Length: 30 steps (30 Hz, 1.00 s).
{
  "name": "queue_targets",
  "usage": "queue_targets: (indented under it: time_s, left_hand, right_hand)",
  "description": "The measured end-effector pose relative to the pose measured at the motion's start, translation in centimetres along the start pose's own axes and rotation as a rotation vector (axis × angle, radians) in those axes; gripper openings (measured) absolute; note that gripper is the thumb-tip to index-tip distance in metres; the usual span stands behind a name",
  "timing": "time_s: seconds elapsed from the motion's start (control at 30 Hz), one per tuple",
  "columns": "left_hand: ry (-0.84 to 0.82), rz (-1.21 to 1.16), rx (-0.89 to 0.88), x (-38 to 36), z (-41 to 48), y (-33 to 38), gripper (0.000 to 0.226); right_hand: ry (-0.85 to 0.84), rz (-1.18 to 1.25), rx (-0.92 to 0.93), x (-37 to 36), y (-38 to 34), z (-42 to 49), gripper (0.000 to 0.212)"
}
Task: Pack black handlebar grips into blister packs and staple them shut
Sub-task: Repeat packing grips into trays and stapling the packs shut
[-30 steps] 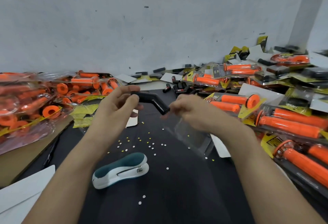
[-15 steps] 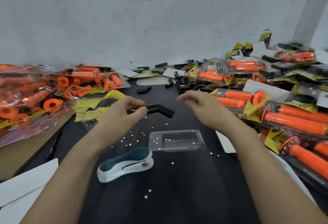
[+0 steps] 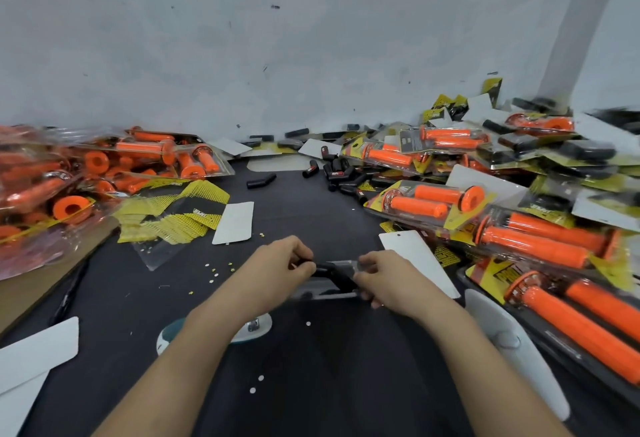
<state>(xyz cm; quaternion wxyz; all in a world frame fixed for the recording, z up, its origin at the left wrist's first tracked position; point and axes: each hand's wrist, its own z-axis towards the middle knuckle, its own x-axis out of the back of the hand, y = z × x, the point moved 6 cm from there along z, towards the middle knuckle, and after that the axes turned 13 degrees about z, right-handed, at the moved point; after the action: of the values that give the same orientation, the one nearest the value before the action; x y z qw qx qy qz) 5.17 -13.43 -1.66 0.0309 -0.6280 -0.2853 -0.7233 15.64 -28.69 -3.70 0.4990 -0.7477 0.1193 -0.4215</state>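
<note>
While the black grip is held over the blister tray, both hands are met at the middle of the table.
The grip is pinched at its left end by the left hand. Its long axis runs left to right, toward the right hand, whose curled fingers appear to be closed on the tray's right end. The tray lies directly beneath the grip, though contact cannot be judged. The stapler is half hidden under the left forearm. Print on the yellow cards is too blurred to be read.
</note>
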Motion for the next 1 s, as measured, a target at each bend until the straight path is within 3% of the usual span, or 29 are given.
queue_targets:
  time_s: [0.17,0.43,0.6,0.7,0.77,0.87,1.0]
  left_hand:
    - [-0.017,0.119,-0.024,-0.3,0.5,0.4,0.009]
    - [-0.083,0.368,-0.085,-1.3,1.3,0.7,0.019]
    - [-0.009,0.218,-0.029,0.9,3.0,-1.5,0.014]
    - [0.071,0.505,0.121,2.8,5.7,-5.4,0.026]
    - [-0.017,0.785,0.207,2.7,7.2,-7.8,0.033]
    - [-0.148,0.899,0.242,1.9,8.6,-10.1,0.028]
    - [-0.124,1.085,0.18,1.4,9.2,-10.4,0.024]
  right_hand:
    - [-0.094,-0.08,-0.024,-0.5,-0.5,0.0,0.034]
    - [-0.053,0.044,-0.076,-0.2,0.2,0.4,0.038]
    - [-0.009,0.106,-0.068,0.2,0.4,0.4,0.032]
    - [0.016,0.154,-0.072,0.5,0.6,0.6,0.033]
    - [0.015,0.164,-0.076,0.7,0.7,0.9,0.032]
    - [0.005,0.171,-0.067,0.8,0.8,1.3,0.032]
    - [-0.024,0.085,-0.06,0.9,0.8,1.8,0.032]
